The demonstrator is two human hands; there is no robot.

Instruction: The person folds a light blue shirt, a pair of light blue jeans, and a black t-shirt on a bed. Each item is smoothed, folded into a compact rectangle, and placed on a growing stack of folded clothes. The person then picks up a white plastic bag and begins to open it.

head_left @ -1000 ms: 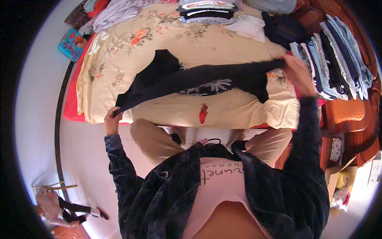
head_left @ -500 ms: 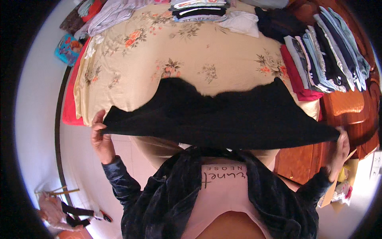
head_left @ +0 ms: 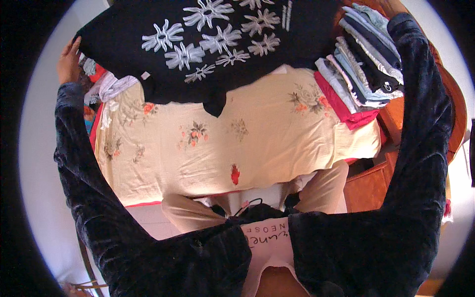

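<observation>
A black T-shirt (head_left: 123,59) with pale flower-like prints is spread out in the air over the far part of the bed, its lower edge hanging unevenly and a small white label showing. At its left corner, my left hand (head_left: 69,63) is closed on the cloth, arm stretched far forward. My right hand (head_left: 393,7) is raised at the upper right, cut by the picture's top edge. Its fingers are hidden, so its grip on the shirt does not show.
The bed has a beige flowered sheet (head_left: 198,158) with a red patch near its front edge. Folded clothes (head_left: 363,64) stand in a row at the right, beside a brown wooden cabinet (head_left: 368,190). More cloth (head_left: 114,88) is heaped at the far left. My knees are against the near side.
Both arms have swung up and forward from near my lap, carrying the black shirt to the far side of the bed. It has opened out and its printed side now shows.
</observation>
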